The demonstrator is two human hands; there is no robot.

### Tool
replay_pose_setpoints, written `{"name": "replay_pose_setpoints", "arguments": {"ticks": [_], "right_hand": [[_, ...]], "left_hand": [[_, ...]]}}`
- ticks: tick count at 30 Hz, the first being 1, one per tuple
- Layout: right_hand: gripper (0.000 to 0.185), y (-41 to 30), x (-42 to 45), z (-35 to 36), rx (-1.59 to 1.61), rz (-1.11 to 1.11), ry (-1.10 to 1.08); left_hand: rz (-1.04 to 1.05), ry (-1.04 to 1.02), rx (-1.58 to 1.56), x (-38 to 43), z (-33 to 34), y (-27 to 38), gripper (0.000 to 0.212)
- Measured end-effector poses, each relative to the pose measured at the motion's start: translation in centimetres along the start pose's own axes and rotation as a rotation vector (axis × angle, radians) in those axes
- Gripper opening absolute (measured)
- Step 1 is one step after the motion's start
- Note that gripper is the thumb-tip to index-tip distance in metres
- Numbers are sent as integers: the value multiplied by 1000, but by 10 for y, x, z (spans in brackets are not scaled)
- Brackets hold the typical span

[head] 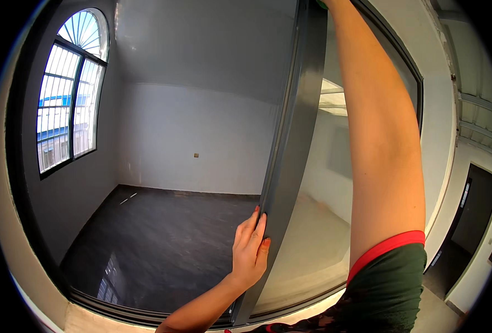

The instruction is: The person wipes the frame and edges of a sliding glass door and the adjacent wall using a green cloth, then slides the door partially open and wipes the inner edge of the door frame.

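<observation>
My left hand (251, 252) holds the edge of a sliding window's grey metal sash stile (292, 162). Its fingers lie along the inner edge, with the thumb on the front face. My right arm reaches up past the glass pane (312, 233). At the top rim of the view my right hand (333, 1) is mostly cut off. A bit of green material (322, 3) shows beside it, against the upper part of the stile; what it is cannot be made out.
The dark window frame (121, 310) has tracks along its bottom. Beyond the opening lies a room with a dark floor (158, 237), a pale wall (200, 125) with a small outlet plate (196, 155), and an arched barred window (69, 100). A dark doorway (458, 229) stands at right.
</observation>
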State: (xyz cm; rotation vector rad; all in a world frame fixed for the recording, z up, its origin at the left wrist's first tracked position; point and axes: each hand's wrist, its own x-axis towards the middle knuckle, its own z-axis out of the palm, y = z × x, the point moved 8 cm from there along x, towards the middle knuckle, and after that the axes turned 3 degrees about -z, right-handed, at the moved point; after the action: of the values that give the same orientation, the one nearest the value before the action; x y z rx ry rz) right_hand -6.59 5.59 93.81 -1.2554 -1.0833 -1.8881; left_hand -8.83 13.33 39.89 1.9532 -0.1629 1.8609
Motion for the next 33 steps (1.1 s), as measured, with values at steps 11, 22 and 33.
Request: {"name": "replay_pose_setpoints", "arguments": {"ticks": [11,22,33], "right_hand": [[31,-27,-118,-17,168,-86,175],[38,-73,-304,-69,241,-86,54],[33,-84,-344,-74,328,-165,234]], "left_hand": [[-14,-10,47,0,1,1,50],[-35,14,85,-11,10,0,47],[-55,70,7,-8,-2,-12,45]]}}
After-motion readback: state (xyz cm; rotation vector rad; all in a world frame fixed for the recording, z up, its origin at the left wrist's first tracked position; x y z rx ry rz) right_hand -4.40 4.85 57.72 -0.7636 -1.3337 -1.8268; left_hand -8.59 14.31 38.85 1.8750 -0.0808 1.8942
